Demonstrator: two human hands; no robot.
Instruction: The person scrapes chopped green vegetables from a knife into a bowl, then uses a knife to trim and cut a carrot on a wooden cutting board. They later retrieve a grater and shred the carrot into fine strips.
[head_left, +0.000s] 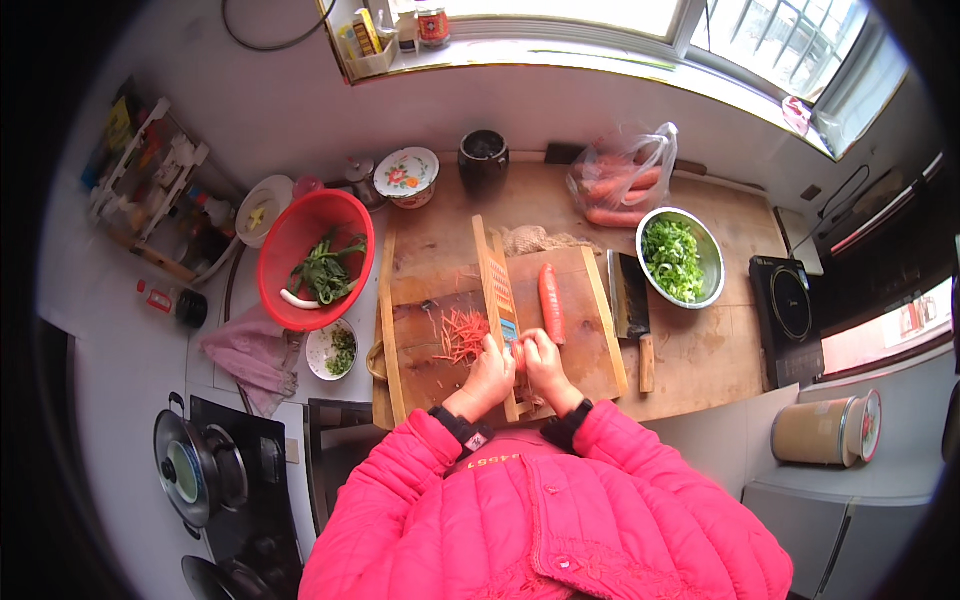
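Observation:
A wooden-framed grater (499, 285) with a blue part leans lengthwise over a wooden cutting board (592, 322). My left hand (489, 379) grips its left rail near the lower end. My right hand (549, 375) is closed on a piece of carrot (519, 355) against the grater; the fingers hide most of that piece. Shredded carrot (463, 334) lies in a loose pile on the board, left of the grater. A whole peeled carrot (551, 304) rests on the board to the right, just beyond my right hand.
A cleaver (630, 296) lies right of the board, below a metal bowl of chopped greens (673, 259). Behind stand a bag of carrots (626, 184), a dark jar (484, 161) and a lidded enamel bowl (406, 176). At left are a red basin (274, 247) and a small bowl (319, 365).

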